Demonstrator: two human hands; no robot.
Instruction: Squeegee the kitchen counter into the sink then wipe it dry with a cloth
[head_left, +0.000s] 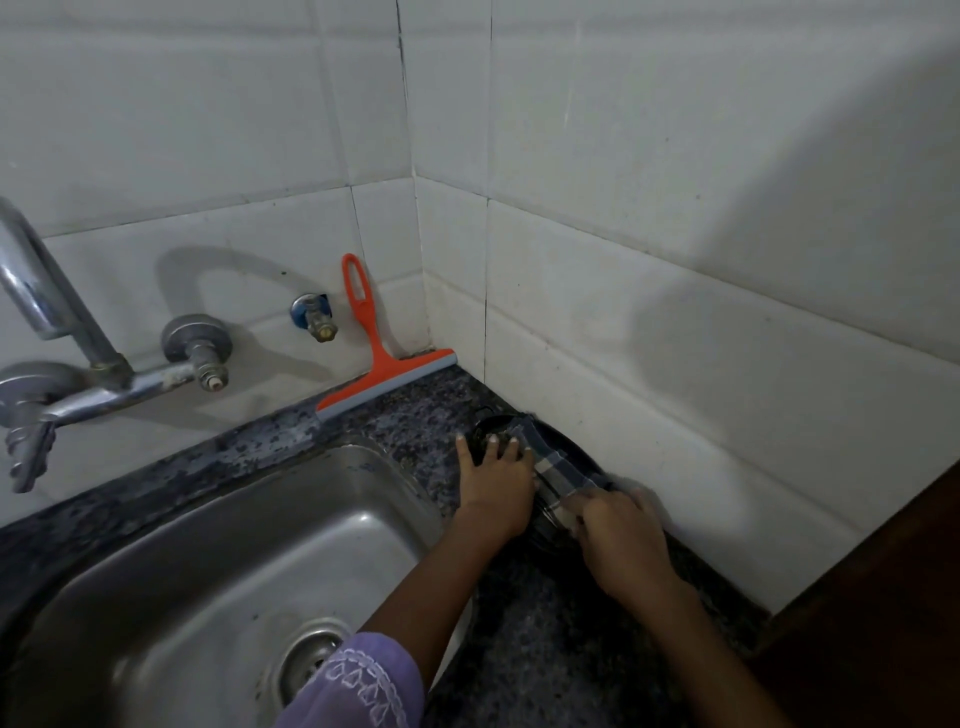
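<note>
**Both hands at a checked cloth in the counter corner**

A dark round object (488, 434) lies half hidden beneath the blue-and-white checked cloth (558, 470); its identity is unclear. The right hand (626, 543) grips the cloth's near end, fingers curled and slightly blurred. The left hand (496, 486) rests just left of the cloth, fingers extended onto the dark object. Beyond the left hand, an orange plastic squeegee (382, 364) leans against the white tiled wall (675, 260) on the speckled dark granite counter (415, 410). Left of both hands sits the stainless steel sink (208, 545).
</note>
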